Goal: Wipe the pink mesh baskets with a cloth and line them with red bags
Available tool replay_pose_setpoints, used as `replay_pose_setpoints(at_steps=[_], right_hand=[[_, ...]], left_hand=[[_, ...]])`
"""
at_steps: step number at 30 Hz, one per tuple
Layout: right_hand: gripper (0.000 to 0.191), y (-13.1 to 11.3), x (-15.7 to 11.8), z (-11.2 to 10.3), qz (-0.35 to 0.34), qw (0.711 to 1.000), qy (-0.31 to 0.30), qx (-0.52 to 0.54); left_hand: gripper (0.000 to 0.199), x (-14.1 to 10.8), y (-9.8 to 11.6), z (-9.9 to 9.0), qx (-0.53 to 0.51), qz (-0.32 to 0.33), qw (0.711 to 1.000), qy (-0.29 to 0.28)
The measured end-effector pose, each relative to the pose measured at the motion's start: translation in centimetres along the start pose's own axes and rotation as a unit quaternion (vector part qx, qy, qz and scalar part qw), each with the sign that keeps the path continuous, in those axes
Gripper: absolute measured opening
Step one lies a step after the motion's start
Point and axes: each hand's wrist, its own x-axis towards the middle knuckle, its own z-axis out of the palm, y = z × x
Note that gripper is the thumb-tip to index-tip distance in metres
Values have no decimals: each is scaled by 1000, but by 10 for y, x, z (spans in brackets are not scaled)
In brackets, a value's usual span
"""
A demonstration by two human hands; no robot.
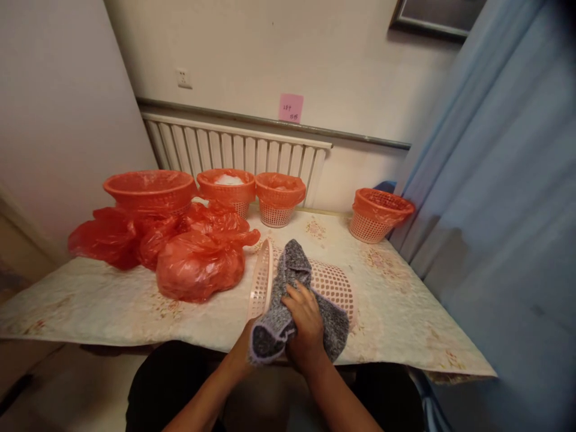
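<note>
A pale pink perforated basket [333, 282] lies on its side on the table, its mouth facing left. My right hand [306, 324] presses a grey cloth with a lilac edge [294, 258] against the basket's side, fingers wrapped over the cloth. Some of the cloth hangs down to the right of that hand, and another part bends toward the lower left. My left hand [248, 342] is at the basket's lower rim, beside the cloth; its fingers are hidden behind the cloth.
Knotted red plastic bags [200, 264] lie left on the flowered tablecloth [396, 312]. Behind them stand red-lined baskets [276, 213], one holding something white. Another red-lined basket [371, 222] stands back right, near a blue curtain [486, 180]. A radiator [216, 144] lines the wall.
</note>
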Motion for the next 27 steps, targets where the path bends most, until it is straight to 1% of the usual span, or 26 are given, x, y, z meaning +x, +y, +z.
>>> replay_pose_setpoints(at_steps=[3, 5, 7, 9, 11, 13, 14, 18, 21, 24, 27], right_hand=[[44, 38, -11, -10, 52, 998, 11, -23], [46, 65, -21, -20, 93, 993, 46, -53], [44, 87, -29, -31, 134, 984, 84, -84], [42, 102, -31, -40, 174, 973, 109, -101], [42, 107, -24, -44, 213, 965, 120, -100], [44, 103, -12, -42, 234, 962, 118, -82], [46, 99, -4, -39, 234, 963, 112, -68], [55, 73, 30, -20, 182, 981, 65, 15], [58, 51, 54, -7, 145, 985, 30, 84], [53, 26, 74, 0, 119, 981, 2, 154], [44, 3, 80, 3, 73, 979, -17, 192]], left_hand=[[37, 1, -2, 0, -47, 13, 999, -22], [40, 3, -4, 1, -76, 11, 997, -26], [42, 4, -6, 1, -78, 7, 997, -25], [42, 5, -5, 1, -68, 8, 997, -27], [42, 5, -1, 1, -61, 8, 998, -32], [42, 4, 3, 0, -49, 1, 998, -30], [41, 4, 5, 0, -43, 0, 999, -27], [40, 4, 5, 0, -34, 5, 999, -31], [41, 6, 1, 0, -40, 8, 999, -32], [42, 9, 1, 0, -45, 8, 998, -30], [43, 9, 7, -2, -25, 24, 999, -21]])
